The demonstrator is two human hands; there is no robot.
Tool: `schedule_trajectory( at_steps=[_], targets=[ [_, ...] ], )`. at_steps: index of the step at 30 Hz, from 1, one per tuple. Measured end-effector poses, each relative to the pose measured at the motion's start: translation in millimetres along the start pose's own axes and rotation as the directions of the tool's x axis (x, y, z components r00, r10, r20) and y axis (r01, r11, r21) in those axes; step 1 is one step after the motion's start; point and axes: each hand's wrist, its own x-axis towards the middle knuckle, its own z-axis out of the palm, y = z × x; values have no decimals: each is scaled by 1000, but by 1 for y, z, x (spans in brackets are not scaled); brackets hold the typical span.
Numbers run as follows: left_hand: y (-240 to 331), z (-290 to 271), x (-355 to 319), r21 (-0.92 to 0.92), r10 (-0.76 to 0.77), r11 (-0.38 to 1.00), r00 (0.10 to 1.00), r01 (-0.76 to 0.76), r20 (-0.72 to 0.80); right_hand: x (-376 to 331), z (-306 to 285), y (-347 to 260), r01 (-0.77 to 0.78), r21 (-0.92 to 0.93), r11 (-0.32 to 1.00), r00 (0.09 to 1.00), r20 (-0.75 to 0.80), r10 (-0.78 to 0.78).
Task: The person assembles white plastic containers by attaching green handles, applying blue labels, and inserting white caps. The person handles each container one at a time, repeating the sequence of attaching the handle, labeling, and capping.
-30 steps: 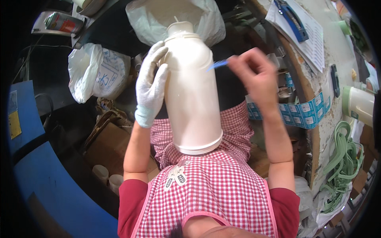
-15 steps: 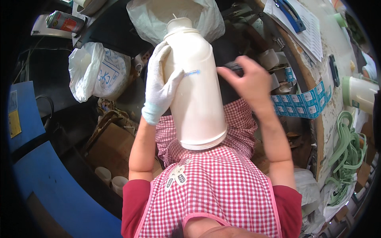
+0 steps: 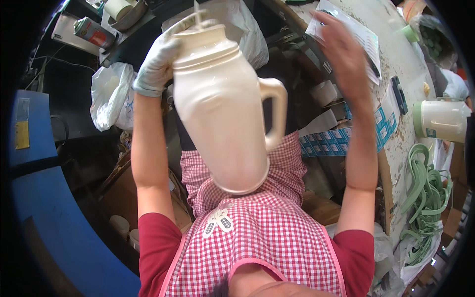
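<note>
A cream-white plastic jug body (image 3: 220,109), tilted, fills the middle of the view with its base against my apron. Its loop handle (image 3: 279,111) points to the right. My left hand (image 3: 161,59), in a white knitted glove, is wrapped round the jug's neck at the far end. A thin white rod (image 3: 198,15) stands up from that neck. My bare right hand (image 3: 341,52) is off the jug, raised over the papers (image 3: 368,42) on the bench at the far right. It is smeared by motion, so I cannot tell whether it holds anything.
A strip of blue labels (image 3: 326,143) hangs off the worn bench (image 3: 396,198). On the bench lie a dark phone-like object (image 3: 399,95), a white jug with a green rim (image 3: 443,119) and green straps (image 3: 420,193). White plastic bags (image 3: 111,96) and a spray can (image 3: 93,32) are at left.
The jug has turned, bringing its handle into view on the right. My left hand has shifted from its side to its neck. My right hand has swung away, up and right over the papers.
</note>
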Motion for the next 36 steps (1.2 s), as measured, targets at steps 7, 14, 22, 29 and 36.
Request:
schedule_trajectory(
  at_steps=[7,14,22,29,36],
  targets=[
    [16,80,-53,-307,-100,950,987,56,-128,15,85,-40,615,192,765,745,176,-643],
    [20,105,-58,-140,-228,969,960,206,-163,18,60,-53,450,176,875,696,546,-467],
    [48,60,-78,-188,-122,978,982,94,-141,115,42,-50,235,270,934,952,127,-277],
    [112,8,-154,412,630,777,593,-476,-502,226,125,58,520,-175,836,769,521,-370],
    [85,-32,-194,751,563,607,526,260,-637,142,312,246,559,-793,241,803,590,78]
  ],
)
